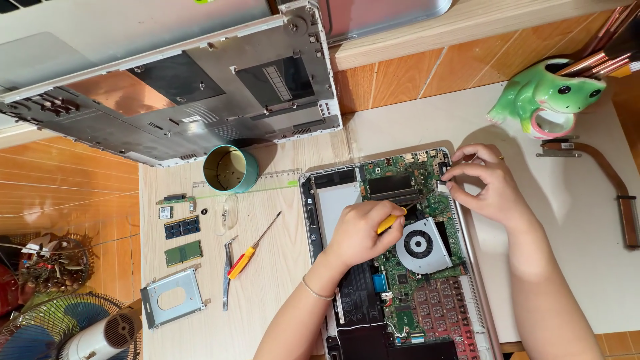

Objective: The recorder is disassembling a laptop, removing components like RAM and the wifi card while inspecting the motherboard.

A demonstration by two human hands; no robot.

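An opened laptop base (313, 220) lies on the wooden table, showing its green circuit board (407, 167), a round grey fan (420, 245) and a black battery. My left hand (360, 233) is closed around a yellow-handled screwdriver (390, 222), whose tip points at the board just above the fan. My right hand (483, 183) rests on the laptop's upper right corner, its fingertips pinching a small part at the board's edge.
Left of the laptop lie a second yellow-red screwdriver (250, 247), tweezers (228, 270), memory modules (182, 227), a metal drive bracket (172, 298) and a teal cup (231, 168). A removed laptop cover (167, 87) leans at the back. A frog-shaped pot (547, 93) and copper heat pipe (623, 193) sit right.
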